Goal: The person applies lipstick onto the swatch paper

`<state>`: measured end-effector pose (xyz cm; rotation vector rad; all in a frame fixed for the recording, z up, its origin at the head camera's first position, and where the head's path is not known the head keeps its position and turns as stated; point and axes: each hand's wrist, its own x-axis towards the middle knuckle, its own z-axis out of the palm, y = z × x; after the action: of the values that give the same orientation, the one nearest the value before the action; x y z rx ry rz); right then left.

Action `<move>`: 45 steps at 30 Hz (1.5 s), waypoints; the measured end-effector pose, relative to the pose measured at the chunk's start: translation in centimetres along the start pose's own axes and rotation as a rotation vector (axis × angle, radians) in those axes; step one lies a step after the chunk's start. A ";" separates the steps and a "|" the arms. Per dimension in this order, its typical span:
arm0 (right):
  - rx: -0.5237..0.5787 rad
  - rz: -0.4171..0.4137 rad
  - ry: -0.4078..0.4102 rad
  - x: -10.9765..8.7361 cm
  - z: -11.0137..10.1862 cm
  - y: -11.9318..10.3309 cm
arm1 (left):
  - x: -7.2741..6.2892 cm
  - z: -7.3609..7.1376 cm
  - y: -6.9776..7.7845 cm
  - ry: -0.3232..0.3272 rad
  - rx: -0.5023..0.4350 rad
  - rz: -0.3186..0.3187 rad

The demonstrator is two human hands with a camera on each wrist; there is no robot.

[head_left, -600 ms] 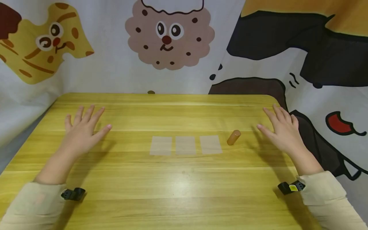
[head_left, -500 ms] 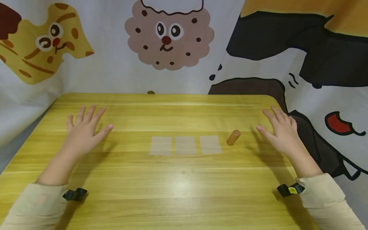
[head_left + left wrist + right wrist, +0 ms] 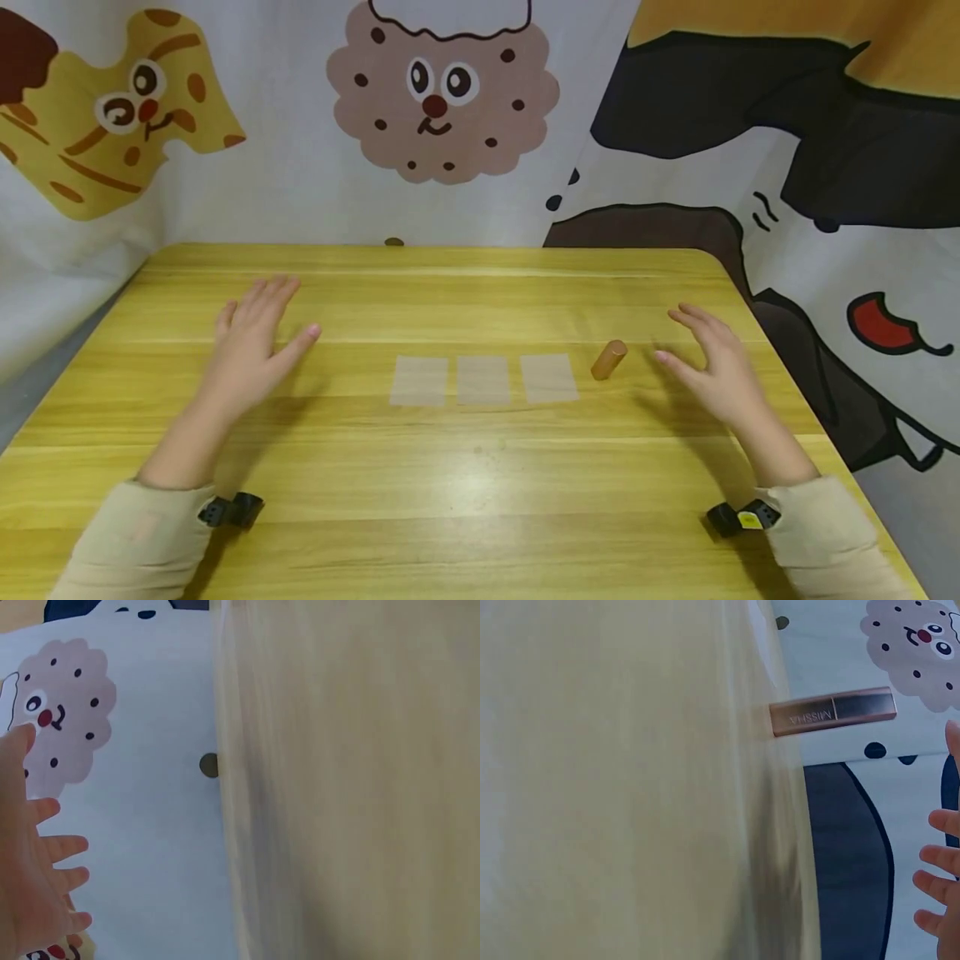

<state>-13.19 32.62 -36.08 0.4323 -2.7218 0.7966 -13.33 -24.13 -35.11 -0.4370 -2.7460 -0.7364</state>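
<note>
Cartoon cloth backs the table; on my feed, left hand and right hand hover spread, the tube (marked MISSHA) nearer the right.

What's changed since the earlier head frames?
Left hand moved inward, toward the squares. Right hand moved inward too, and slightly back toward the person. Both are less spread. Nothing taken hold of or let go. Tube and three squares stayed put.

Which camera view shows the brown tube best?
The right wrist view: the brown tube looks largest there, its MISSHA lettering visible. The head view shows it smaller on the table, no lettering readable; the left wrist view misses it.
</note>
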 end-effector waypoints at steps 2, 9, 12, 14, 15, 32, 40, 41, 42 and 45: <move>0.042 0.010 -0.002 -0.2 0.4 -0.1 | 0.0 0.3 0.2 0.014 -0.024 0.004; 0.150 0.049 -0.030 -0.6 1.9 -0.3 | 0.0 1.0 1.2 0.058 -0.105 0.035; 0.189 0.057 -0.033 -0.7 2.5 -0.2 | 0.0 1.4 1.5 0.075 -0.153 0.063; 0.212 0.061 -0.030 -0.7 2.9 -0.3 | 0.0 1.7 1.6 0.089 -0.191 0.082; 0.218 0.060 -0.028 -0.7 3.1 -0.3 | 0.0 1.8 1.7 0.094 -0.210 0.089; 0.319 0.152 -0.081 -1.1 6.2 -0.3 | 0.0 3.7 3.6 0.038 -0.386 0.054; 0.318 0.188 -0.106 -1.1 7.0 -0.6 | 0.0 4.8 4.4 0.002 -0.457 0.048; 0.308 0.187 -0.103 -1.1 7.1 -0.6 | 0.0 5.0 4.5 -0.003 -0.469 0.048; 0.303 0.188 -0.100 -1.0 7.2 -0.6 | 0.1 5.1 4.7 -0.008 -0.479 0.048; 0.287 0.181 -0.093 -0.9 7.5 -0.6 | 0.3 5.6 5.1 -0.022 -0.507 0.057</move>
<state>-13.46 28.17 -42.17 0.2886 -2.7689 1.2540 -12.78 -16.98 -37.42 -0.6204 -2.5292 -1.4217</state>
